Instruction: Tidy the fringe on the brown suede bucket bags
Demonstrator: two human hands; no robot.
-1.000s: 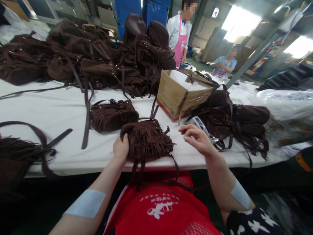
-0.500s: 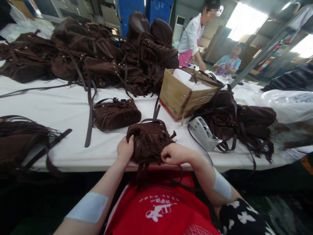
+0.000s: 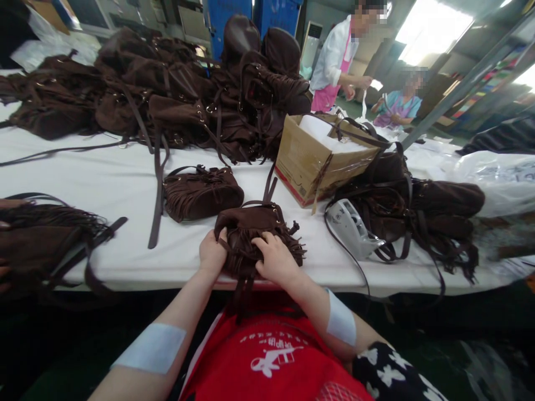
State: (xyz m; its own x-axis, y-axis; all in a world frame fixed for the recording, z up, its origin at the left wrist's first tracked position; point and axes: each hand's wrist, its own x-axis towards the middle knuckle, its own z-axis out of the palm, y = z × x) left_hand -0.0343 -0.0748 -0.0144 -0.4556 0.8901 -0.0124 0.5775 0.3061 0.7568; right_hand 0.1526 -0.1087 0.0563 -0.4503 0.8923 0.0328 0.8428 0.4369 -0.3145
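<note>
A dark brown fringed handbag [image 3: 240,220] lies at the table's front edge, directly before me. My left hand [image 3: 213,250] grips its left end, thumb on top and fingers out of sight beneath. Over the fringe on the bag's front rests my right hand [image 3: 276,259], fingers bent and apart, thumb spread away from them; the fingertips touch the strands. Dark straps hang off the front edge below the bag. Just behind it sits another brown fringed bag [image 3: 204,192].
Brown bags [image 3: 175,111] are heaped at the back left. A cardboard box [image 3: 309,161] stands behind right, beside a grey tape dispenser [image 3: 351,228] and more bags [image 3: 443,203]. At far left, another person's hand touches a fringed bag [image 3: 45,239]. Two people work beyond the box.
My right hand has moved left from the bag's lower right corner onto its fringe, its fingers opening. My left hand keeps its grip. Another person's hand has appeared at far left.
</note>
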